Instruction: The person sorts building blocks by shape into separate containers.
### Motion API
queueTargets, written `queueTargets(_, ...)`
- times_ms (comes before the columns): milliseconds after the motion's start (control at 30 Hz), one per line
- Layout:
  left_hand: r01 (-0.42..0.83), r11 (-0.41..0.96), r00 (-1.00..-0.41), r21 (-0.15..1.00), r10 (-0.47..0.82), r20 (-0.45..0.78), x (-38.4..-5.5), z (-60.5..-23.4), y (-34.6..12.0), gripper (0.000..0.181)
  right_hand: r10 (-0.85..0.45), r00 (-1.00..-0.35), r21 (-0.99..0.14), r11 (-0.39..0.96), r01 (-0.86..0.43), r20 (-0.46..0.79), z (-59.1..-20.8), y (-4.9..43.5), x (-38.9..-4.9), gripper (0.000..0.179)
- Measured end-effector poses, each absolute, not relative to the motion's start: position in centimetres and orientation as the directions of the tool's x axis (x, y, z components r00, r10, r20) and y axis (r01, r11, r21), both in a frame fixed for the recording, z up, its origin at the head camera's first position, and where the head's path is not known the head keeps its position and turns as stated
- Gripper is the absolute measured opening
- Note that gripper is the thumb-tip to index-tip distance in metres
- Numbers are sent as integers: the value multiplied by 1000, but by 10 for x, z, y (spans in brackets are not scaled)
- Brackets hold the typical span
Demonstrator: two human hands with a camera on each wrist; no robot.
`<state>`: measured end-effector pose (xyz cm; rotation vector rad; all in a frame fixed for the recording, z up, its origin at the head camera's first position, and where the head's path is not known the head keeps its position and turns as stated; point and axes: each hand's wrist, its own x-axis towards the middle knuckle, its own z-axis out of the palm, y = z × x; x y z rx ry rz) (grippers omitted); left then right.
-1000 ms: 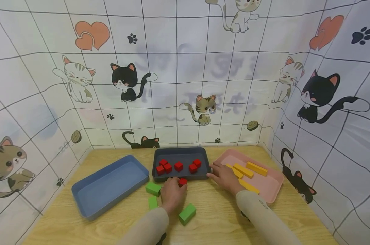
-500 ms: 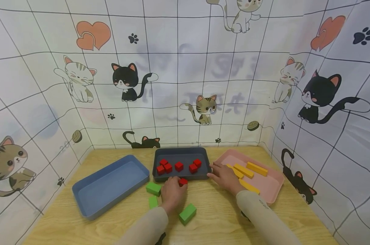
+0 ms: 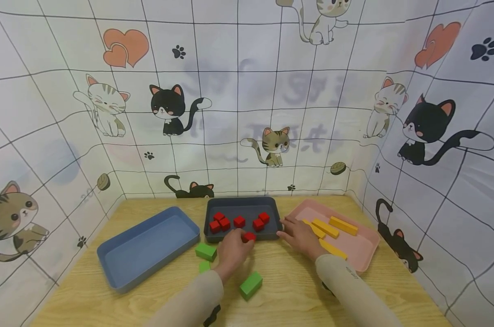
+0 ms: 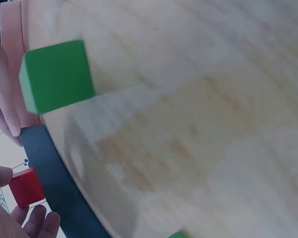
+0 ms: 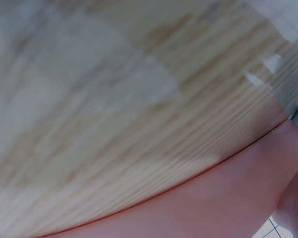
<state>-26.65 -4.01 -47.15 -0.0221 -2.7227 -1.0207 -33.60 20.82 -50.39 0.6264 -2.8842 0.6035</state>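
My left hand (image 3: 232, 250) pinches a red cube (image 3: 249, 237) between thumb and fingers, just above the front rim of the dark grey tray (image 3: 267, 236). In the left wrist view the same cube (image 4: 27, 187) sits in the fingertips beside the tray's wall. Several other red cubes (image 3: 239, 221) lie inside that tray. My right hand (image 3: 300, 236) reaches over the left side of the pink tray (image 3: 361, 254), its relaxed fingers at the dark tray's right edge. It hides part of the yellow bars (image 3: 325, 228) there.
Green blocks (image 3: 251, 285) lie on the wooden table (image 3: 284, 299) around the left forearm; the sleeve partly covers one (image 3: 205, 266). At the left stands a blue tray (image 3: 146, 250) with nothing in it. Patterned cloth walls (image 3: 214, 150) enclose the table's back and sides.
My left hand has raised the red cube from the table and moved it slightly forward and right, toward the dark tray. The right hand has stayed in place.
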Motion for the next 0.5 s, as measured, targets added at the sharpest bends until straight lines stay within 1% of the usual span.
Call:
queueTargets(300, 130, 756, -963, 642, -59, 264, -287, -457, -44, 31, -377, -903, -349, 834, -428, 208, -505, 209, -337, 61)
queueTargets(500, 136, 714, -971, 687, -41, 235, -305, -450, -48, 35, -374, -904, -354, 833, -426, 208, -508, 209, -339, 63)
